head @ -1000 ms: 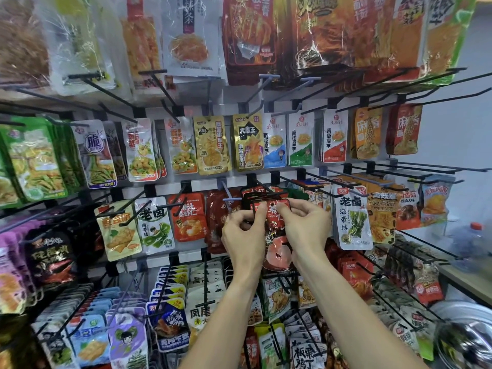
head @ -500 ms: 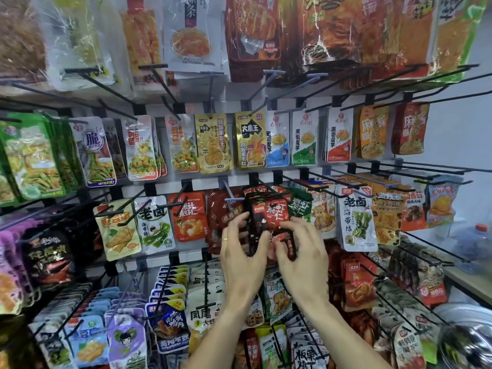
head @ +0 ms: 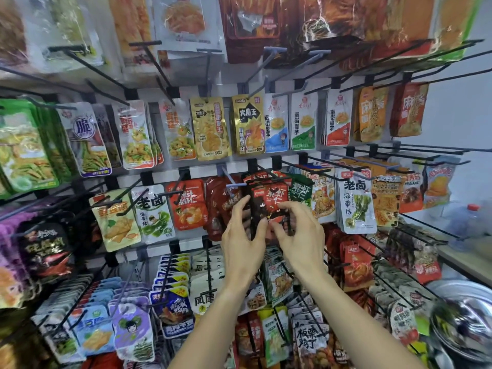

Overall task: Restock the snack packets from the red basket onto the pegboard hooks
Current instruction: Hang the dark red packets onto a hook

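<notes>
**Ana:** While both hands sit on the red-and-black packet (head: 269, 206) in the middle row of the pegboard (head: 186, 171), the person's grip looks light; the left hand (head: 243, 235) has its fingers curled against the packet's left edge, thumb near the lower front, and the right hand (head: 296, 235) pinches the lower right part with thumb and forefinger.

**Ben:** So the packet hangs at the front of its hook (head: 266, 179), right of the pegboard's centre; whether the hole is fully over the wire cannot be told, since the packet's top is dark and crowded.

**Ana:** That is the risk; if the hole has only caught the hook's tip, letting go could drop the packet onto the rows below; a downward tug from those low pinches could also tear the hang hole.

**Ben:** Neighbours matter too; the green packet (head: 300, 189) is just beside it on the right, and the dark red packets (head: 218, 206) touch the left fingers; a sideways push could drag one of them off its own hook.

**Ana:** Bare hook ends stick out near the wrists as well; a quick pull back could snag a forearm or knock the lower stock loose.

**Ben:** The red basket is not in view; how many packets remain cannot be judged.
</notes>
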`<state>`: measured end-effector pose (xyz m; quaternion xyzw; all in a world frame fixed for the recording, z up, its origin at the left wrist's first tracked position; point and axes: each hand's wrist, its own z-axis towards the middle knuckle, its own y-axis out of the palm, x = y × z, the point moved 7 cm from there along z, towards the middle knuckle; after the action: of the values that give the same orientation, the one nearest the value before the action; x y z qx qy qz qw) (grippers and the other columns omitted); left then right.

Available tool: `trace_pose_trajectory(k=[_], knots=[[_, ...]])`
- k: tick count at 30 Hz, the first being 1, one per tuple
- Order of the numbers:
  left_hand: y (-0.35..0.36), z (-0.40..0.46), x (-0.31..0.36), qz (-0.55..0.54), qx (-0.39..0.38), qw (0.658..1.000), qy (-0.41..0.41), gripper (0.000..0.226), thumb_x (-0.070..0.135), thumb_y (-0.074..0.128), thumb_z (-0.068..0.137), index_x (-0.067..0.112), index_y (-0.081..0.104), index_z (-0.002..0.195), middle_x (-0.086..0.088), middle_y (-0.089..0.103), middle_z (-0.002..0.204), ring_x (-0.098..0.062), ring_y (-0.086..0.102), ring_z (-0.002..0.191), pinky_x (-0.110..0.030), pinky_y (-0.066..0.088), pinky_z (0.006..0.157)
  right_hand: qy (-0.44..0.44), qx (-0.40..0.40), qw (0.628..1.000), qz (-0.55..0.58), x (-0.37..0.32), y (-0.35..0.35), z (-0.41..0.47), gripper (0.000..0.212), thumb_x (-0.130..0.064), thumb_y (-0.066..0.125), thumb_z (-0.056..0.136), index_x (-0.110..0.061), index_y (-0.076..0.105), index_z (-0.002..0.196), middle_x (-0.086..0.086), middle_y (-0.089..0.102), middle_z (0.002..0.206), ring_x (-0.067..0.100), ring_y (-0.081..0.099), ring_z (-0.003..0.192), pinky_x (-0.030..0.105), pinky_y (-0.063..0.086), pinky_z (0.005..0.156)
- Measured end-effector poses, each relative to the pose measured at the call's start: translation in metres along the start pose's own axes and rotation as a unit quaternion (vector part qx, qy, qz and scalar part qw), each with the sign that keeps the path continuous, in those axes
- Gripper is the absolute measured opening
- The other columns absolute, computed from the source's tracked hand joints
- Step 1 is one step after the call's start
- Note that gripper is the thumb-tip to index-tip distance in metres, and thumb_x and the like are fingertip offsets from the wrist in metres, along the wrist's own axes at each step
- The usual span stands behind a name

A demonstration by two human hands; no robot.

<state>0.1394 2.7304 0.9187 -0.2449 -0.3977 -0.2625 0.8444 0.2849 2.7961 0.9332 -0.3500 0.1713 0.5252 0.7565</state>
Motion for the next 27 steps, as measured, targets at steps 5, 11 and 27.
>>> trace_pose_trajectory(k=[5,11,27], knots=[[-0.009,-0.014,0.004,0.003,-0.008,1.000,0.000,0.061,0.046,0.071,0.098,0.048,0.041,0.151,0.015,0.058,0.140,-0.006,0.055,0.132,-0.041,0.049,0.113,0.009,0.018,1.000,0.014,-0.004,-0.018,-0.022,0.032,-0.029,0.074,0.095,-0.031,0.067,0.126,-0.014,0.064,0.130,0.009,0.061,0.119,0.039,0.053,0.100],[-0.022,-0.061,0.019,0.113,-0.007,0.987,0.112,0.054,0.039,0.065,0.103,0.030,0.047,0.152,0.010,0.048,0.149,-0.004,0.039,0.140,-0.021,0.028,0.115,0.065,0.007,0.998,0.024,0.012,-0.053,-0.087,0.039,-0.031,0.078,0.092,-0.033,0.065,0.129,-0.019,0.063,0.126,-0.002,0.057,0.118,0.019,0.047,0.099],[0.067,-0.346,-0.101,0.270,-0.371,0.888,0.015,0.055,0.057,0.044,0.108,0.038,0.040,0.159,-0.004,0.034,0.167,-0.028,0.033,0.150,-0.051,0.039,0.119,0.302,-0.151,0.941,-0.027,0.156,-0.126,-0.382,0.046,-0.046,0.069,0.096,-0.027,0.058,0.136,-0.009,0.064,0.125,0.017,0.060,0.120,0.037,0.049,0.096]])
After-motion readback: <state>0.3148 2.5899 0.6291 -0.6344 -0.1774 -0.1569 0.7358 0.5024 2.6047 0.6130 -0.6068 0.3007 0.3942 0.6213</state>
